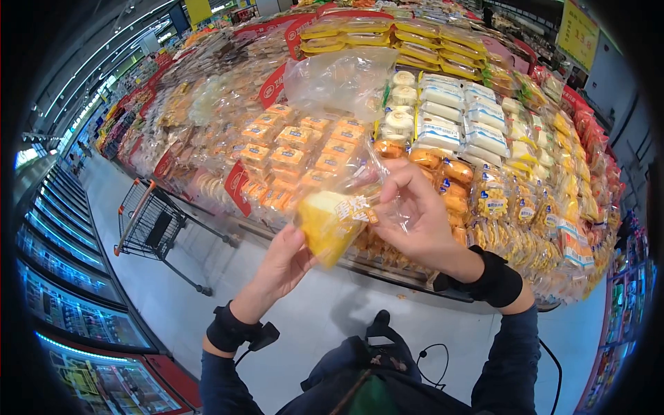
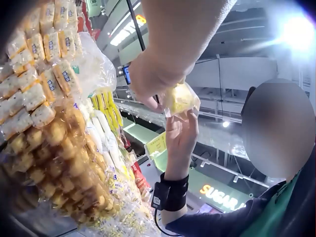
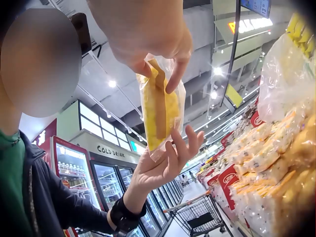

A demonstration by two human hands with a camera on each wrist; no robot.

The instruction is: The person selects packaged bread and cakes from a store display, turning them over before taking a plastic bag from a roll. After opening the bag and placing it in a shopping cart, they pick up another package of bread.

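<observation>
Between both hands, in front of the display, is a wrapped cake (image 1: 326,225), yellow with a pale top, in clear film with white and orange lettering. My right hand (image 1: 418,211) pinches the film at one end between thumb and fingers. At the opposite lower edge my left hand (image 1: 282,257) holds the packet, thumb on the near side. In the right wrist view a brownish strip runs down the wrapped cake (image 3: 159,111), and the left hand (image 3: 165,163) has loosely bent fingers at its lower end. Black bands circle both wrists.
A sloping display of packaged bakery goods (image 1: 443,114) spreads ahead, with orange-labelled packs (image 1: 294,149) just behind the hands. A large clear plastic bag (image 1: 339,83) lies over them. A shopping cart (image 1: 155,225) stands at the left. Lit drink coolers (image 1: 76,256) line the far left.
</observation>
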